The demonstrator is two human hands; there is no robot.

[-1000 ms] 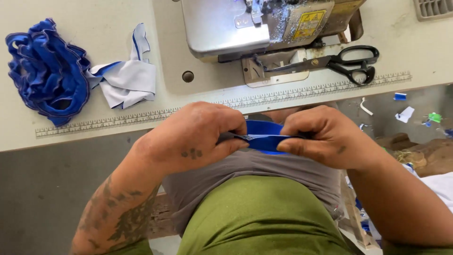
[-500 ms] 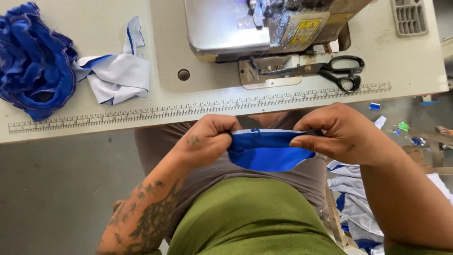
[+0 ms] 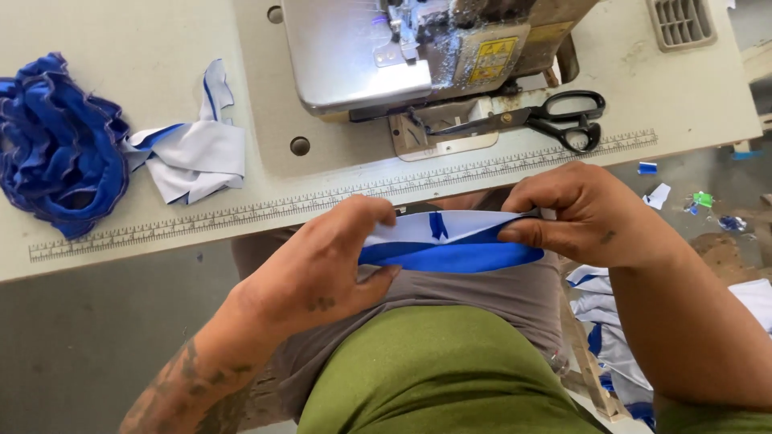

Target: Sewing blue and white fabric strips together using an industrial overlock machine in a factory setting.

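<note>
A small blue and white fabric piece [image 3: 450,245] is stretched between both hands just below the table's front edge, over my lap. My left hand [image 3: 322,261] pinches its left end, thumb on top. My right hand [image 3: 583,213] pinches its right end. White cloth with a blue stripe shows on top, solid blue underneath. The sewing machine [image 3: 402,48] sits on the table directly beyond my hands.
Black scissors [image 3: 547,119] lie by the machine's base. A white and blue cloth piece [image 3: 193,157] and a heap of blue trim [image 3: 56,145] lie at the table's left. A ruler strip [image 3: 338,197] runs along the table edge. Fabric scraps [image 3: 619,354] lie on the floor at right.
Both hands have pulled the fabric piece wider and turned it, so its white side with a blue stripe now shows. The hands sit a little closer to the table edge.
</note>
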